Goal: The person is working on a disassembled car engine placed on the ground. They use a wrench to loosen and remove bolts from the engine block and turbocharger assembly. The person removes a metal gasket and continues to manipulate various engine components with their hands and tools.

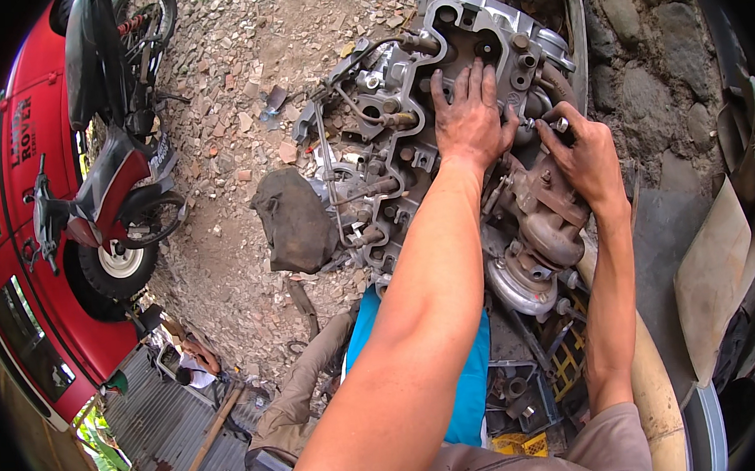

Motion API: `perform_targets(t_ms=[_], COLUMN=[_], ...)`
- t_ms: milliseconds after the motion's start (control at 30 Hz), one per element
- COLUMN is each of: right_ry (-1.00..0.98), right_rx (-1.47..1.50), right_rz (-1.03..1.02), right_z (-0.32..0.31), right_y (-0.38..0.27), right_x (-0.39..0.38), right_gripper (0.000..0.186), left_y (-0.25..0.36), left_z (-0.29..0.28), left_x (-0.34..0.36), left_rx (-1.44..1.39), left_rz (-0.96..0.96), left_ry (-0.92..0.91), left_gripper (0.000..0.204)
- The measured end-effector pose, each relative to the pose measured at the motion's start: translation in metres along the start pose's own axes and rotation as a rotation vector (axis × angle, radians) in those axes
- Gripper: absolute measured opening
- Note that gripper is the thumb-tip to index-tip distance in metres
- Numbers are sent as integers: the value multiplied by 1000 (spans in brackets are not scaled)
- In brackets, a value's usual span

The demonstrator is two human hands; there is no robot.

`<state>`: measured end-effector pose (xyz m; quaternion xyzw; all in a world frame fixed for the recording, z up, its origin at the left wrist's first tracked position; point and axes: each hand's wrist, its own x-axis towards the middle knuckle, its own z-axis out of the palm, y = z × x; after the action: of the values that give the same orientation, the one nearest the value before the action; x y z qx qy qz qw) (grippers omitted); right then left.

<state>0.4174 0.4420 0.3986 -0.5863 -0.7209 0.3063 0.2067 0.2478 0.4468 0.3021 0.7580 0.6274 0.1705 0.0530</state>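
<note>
Resting open left hand [473,122] on engine [404,172], pinching metal piece [561,124] in right hand [586,151] — might drop it through a slipping pinch.

The engine is gray metal, smooth on its flat edges and dull and grimy inside. The turbo is rough, rusty metal, but its round end is smoother and a bit shiny. The small piece [528,123] in the right hand [584,153] is shiny metal. The bag [293,224] looks like matt, dusty cloth. Smooth, glossy red paint covers the metal car [58,301]. The ground [219,98] is rough dirt and stone bits, and the wall [680,48] is bumpy stone. The sheet [137,427] is wavy, dull metal, and the pole [204,449] looks like wood.
</note>
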Motion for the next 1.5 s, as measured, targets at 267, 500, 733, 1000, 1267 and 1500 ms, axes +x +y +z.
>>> perform_targets(t_ms=[267,500,733,1000,1267,1500], right_ry=[-57,83,49,150,34,51], right_rx=[-9,50,414,59,9,17], right_rz=[-29,191,674,23,33,6], right_z=[-1,5,3,-7,1,4], right_y=[-1,20,78,14,5,7], right_x=[0,28,43,10,5,14], right_gripper=[20,28,34,23,26,30], left_y=[0,-1,3,-1,-1,-2], left_z=[0,-1,1,2,3,3], left_x=[-1,-1,1,-1,-1,-1], left_rx=[12,19,13,16,25,14], left_rz=[3,7,12,5,14,20], left_ry=[3,9,-6,8,16,23], left_gripper=[64,64,64,64,64,64])
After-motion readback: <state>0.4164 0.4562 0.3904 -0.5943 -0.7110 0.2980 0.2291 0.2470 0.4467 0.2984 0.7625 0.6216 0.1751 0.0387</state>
